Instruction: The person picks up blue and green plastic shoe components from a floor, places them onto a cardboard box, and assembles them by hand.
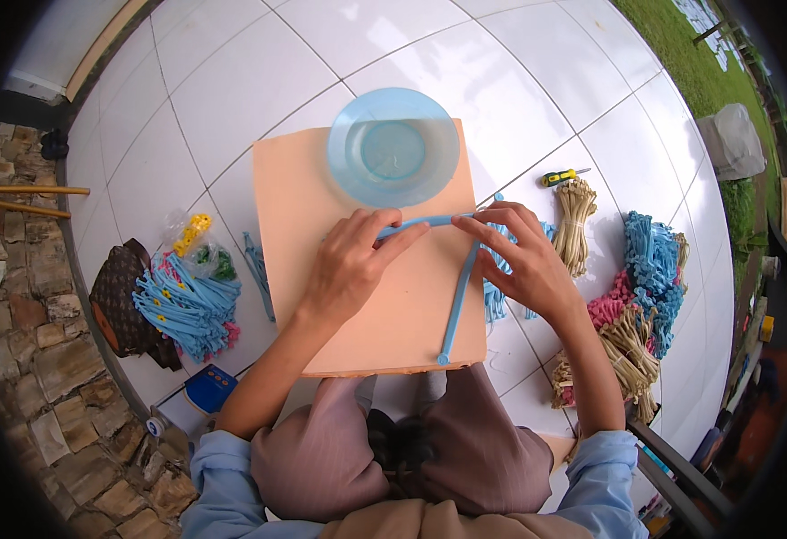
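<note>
A light blue flat strip (pixel 459 310) is stretched between my two hands over a peach-coloured board (pixel 366 337) at my lap. My left hand (pixel 349 265) pinches its left end between thumb and fingers. The fingers of my right hand (pixel 526 260) are closed on the strip farther right, where it bends. From that bend, a length of it slants down toward the near edge of the board, ending in a small knob. Just beyond my hands, a translucent blue bowl (pixel 344 135) rests on the board's far part.
Bundles of blue strips (pixel 187 310) lie at the left by a brown patterned bag (pixel 115 292). On the right are tan bundles (pixel 575 229), more blue bundles (pixel 652 269), pink ones (pixel 611 305) and a screwdriver (pixel 561 178). White tiles (pixel 232 81) surround the board.
</note>
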{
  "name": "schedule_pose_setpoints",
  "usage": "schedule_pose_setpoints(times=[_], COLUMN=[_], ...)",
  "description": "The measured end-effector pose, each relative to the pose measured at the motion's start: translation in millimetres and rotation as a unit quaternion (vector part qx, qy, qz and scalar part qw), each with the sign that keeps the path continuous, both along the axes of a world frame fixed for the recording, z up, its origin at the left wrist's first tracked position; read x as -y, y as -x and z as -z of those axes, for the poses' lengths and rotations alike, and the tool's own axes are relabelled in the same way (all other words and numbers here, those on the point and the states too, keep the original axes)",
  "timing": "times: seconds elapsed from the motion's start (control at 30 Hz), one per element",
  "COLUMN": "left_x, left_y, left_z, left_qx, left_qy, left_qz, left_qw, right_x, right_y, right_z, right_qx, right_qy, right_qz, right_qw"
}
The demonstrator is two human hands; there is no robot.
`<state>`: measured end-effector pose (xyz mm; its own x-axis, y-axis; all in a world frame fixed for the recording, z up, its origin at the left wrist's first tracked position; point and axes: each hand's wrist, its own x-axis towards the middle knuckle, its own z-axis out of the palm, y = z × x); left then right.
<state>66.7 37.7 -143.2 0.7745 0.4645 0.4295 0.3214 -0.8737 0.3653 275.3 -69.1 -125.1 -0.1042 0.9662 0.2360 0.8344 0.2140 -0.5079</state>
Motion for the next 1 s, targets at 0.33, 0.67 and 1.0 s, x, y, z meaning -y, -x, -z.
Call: schedule_pose_setpoints(times=[0.33,0.67,1.0], left_x=[-1,0,0], left_y=[3,3,2], left_z=[4,4,4], left_qx=[-0.024,-0.019,-0.009], left_qy=[0.009,0.014,0.013], left_qz=[0.006,0.003,0.003], left_qw=[1.0,1.0,1.0], right_x=[-9,-11,-8], right_y=[-1,0,-6], right_z=[-10,-9,-1], right_qx=[0.119,0.148,0.028], right_qy=[0.017,0.014,0.011], right_qz=[-0.056,-0.061,-0.013], right_qw=[0.991,0.987,0.999])
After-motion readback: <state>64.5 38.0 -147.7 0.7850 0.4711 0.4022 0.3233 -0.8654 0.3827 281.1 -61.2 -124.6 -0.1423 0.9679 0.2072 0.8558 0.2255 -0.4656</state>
